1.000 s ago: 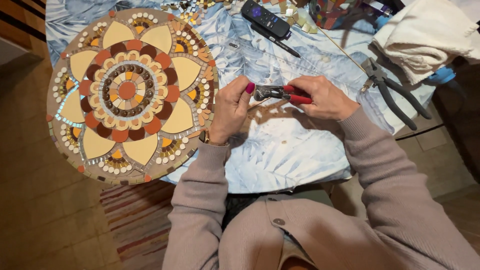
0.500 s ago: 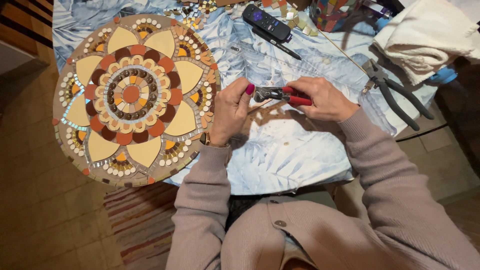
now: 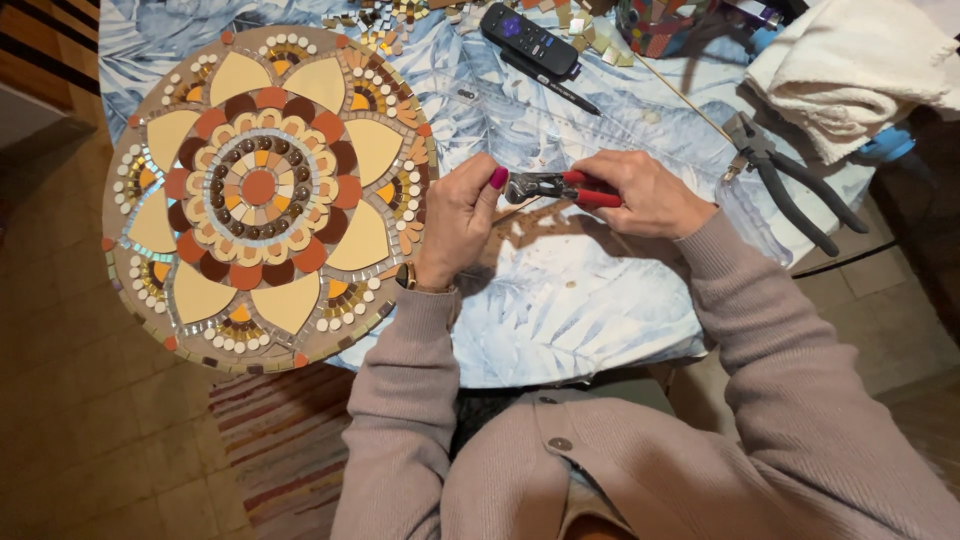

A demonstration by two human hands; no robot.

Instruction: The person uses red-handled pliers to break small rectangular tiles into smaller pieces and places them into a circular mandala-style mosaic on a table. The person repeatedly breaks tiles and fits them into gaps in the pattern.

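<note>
Right hand (image 3: 645, 192): fingers clenched around the red handles of a pair of tile nippers (image 3: 560, 187), held level above the surface (image 3: 560, 320), metal head pointing toward the left hand.

Left hand (image 3: 458, 215): raised at the nipper head, fingers curled with thumb and forefinger pinched at the metal tip; whether a piece sits between them cannot be told. A watch band shows at the wrist.

Tile nippers: in the air between the two hands, over the middle of the surface, just right of the mosaic's edge.

Round mosaic board (image 3: 262, 190): lies flat at the left, overhanging the edge of the surface; flower pattern in cream, orange, brown and red pieces, with small white dots between the petals.

Surface: covered with a pale blue leaf-print cloth; small light chips lie scattered below the hands.

Remote control (image 3: 530, 40): black, at the far edge, with a dark pen (image 3: 555, 85) just beside it.

Loose tile pieces (image 3: 385, 18): heaped at the far edge, near the mosaic's top.

Black-handled pliers (image 3: 790, 185): lying at the right, well apart from the hands.

Cream cloth (image 3: 855, 65): folded, at the far right corner.

Both sleeves are of a dusty pink knit.
</note>
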